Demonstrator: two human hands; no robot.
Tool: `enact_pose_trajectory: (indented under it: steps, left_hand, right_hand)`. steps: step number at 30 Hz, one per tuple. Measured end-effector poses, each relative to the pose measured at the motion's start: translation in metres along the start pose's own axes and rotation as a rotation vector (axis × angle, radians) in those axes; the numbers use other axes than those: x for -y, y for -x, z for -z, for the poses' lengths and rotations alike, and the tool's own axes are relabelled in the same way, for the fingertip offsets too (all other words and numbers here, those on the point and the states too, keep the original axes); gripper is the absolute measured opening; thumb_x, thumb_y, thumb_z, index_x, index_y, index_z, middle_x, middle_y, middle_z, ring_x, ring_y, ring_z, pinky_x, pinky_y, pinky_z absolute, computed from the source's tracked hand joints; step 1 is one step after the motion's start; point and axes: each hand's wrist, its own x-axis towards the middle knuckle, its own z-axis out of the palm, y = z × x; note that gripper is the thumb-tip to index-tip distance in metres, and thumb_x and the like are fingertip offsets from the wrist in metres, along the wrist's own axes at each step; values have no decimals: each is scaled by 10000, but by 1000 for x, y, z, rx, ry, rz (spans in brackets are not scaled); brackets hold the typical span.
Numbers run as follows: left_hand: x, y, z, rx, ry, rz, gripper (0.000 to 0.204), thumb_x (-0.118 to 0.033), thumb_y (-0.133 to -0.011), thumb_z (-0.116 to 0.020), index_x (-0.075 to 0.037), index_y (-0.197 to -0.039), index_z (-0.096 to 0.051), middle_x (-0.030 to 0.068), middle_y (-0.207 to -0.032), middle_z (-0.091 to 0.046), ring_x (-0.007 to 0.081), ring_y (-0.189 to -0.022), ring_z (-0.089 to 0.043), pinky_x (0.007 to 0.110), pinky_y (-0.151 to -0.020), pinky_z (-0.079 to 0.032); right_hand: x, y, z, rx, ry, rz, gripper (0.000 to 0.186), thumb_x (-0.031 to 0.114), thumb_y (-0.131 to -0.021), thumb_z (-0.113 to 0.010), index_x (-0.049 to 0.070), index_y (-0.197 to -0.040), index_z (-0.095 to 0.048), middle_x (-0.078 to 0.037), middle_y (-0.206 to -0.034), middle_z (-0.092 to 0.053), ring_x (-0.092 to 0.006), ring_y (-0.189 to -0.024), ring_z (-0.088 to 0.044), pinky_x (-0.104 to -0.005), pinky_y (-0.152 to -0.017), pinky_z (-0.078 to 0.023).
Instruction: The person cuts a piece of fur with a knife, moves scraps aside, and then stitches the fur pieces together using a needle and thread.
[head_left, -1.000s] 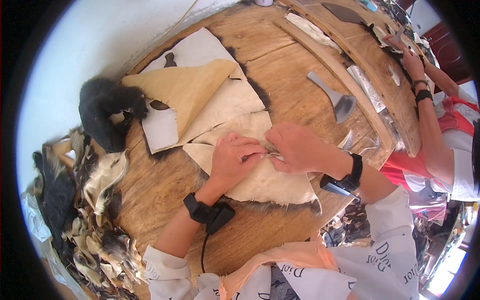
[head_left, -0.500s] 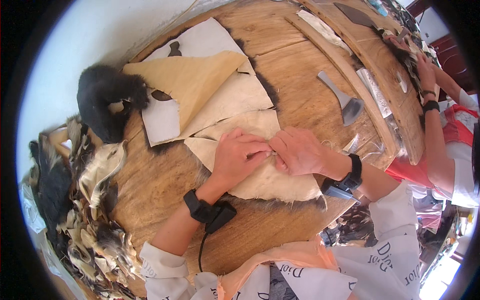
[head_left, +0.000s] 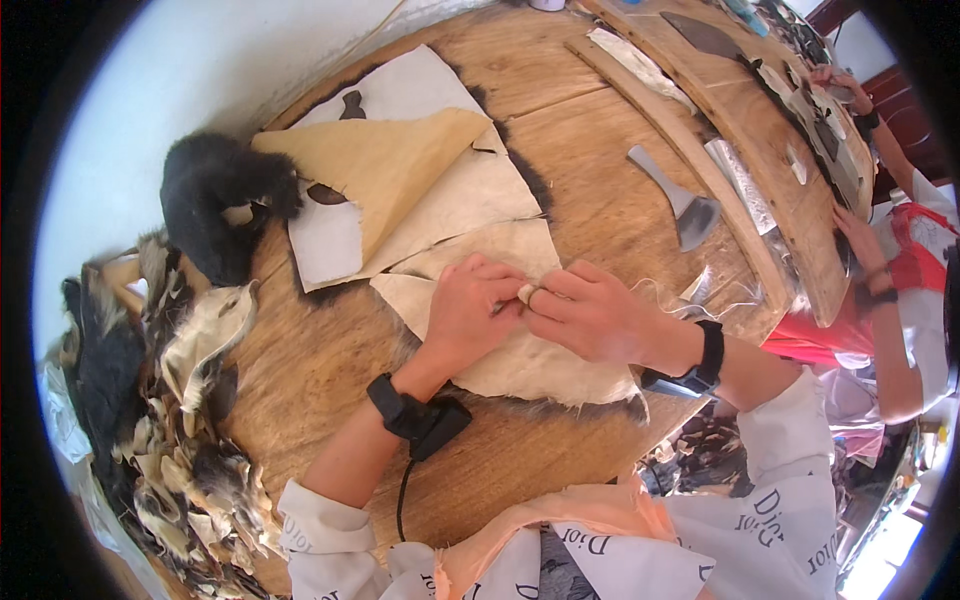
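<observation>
A cream fur pelt (head_left: 560, 365) lies skin side up on the table under my hands, dark hair showing along its lower edge. My left hand (head_left: 470, 305) pinches the pelt near its middle, fingertips together. Pressed against it is my right hand (head_left: 595, 315), fingers curled, with a pale band (head_left: 527, 293) round one finger. What the right fingertips hold is hidden. Thin white thread (head_left: 700, 300) curls on the table beside my right wrist. Just beyond, a larger pelt (head_left: 470, 195) lies almost edge to edge with this one, under a tan pattern sheet (head_left: 385, 150).
A grey broad-bladed knife (head_left: 685, 205) lies right of the pelts, beside long wooden strips (head_left: 690, 150). Black fur (head_left: 215, 205) sits at the left against the wall. Fur scraps (head_left: 180, 480) heap at lower left. A co-worker's hands (head_left: 850, 235) are at the far right.
My right hand has turned and opened its knuckles outward, exposing the pale band. My left hand stays in place. The co-worker's hands have moved apart along the table.
</observation>
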Motion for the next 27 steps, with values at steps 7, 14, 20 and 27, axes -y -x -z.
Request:
enact_pose_trajectory:
  steps: [7, 14, 20, 27]
  left_hand:
    - [-7, 1, 1, -17, -26, -31, 143, -121, -682, -665, -171, -813, -691, -63, -864, -605, 171, -824, -509, 330, -728, -354]
    - [-12, 5, 7, 82, -149, -162, 308, -83, -705, -653, -271, -944, -700, -47, -871, -544, 187, -812, -491, 344, -740, -348]
    - [-16, 0, 7, 78, -162, -183, 312, -94, -730, -624, -286, -965, -697, -59, -896, -540, 163, -850, -478, 341, -766, -326]
    - [-11, 7, 6, 51, -178, -137, 281, -99, -729, -635, -256, -953, -699, -57, -906, -551, 166, -845, -486, 338, -759, -336]
  right_hand:
    - [18, -4, 30, -93, -330, -254, 76, 24, -742, -557, 70, -803, -562, -31, -753, -517, -187, -712, -518, -296, -629, -431]
    - [9, 77, 107, -758, -1205, -1126, 105, 207, -943, -463, 108, -971, -487, 3, -683, -484, -76, -508, -438, -197, -405, -359]
    - [1, 163, 245, -1257, -884, -903, 144, 159, -947, -450, 53, -1037, -486, 4, -720, -420, -61, -544, -362, -166, -460, -318]
    - [25, 114, 164, -461, -547, -1327, 297, 44, -866, -538, 44, -1160, -505, 5, -849, -522, -73, -741, -524, -192, -636, -443]
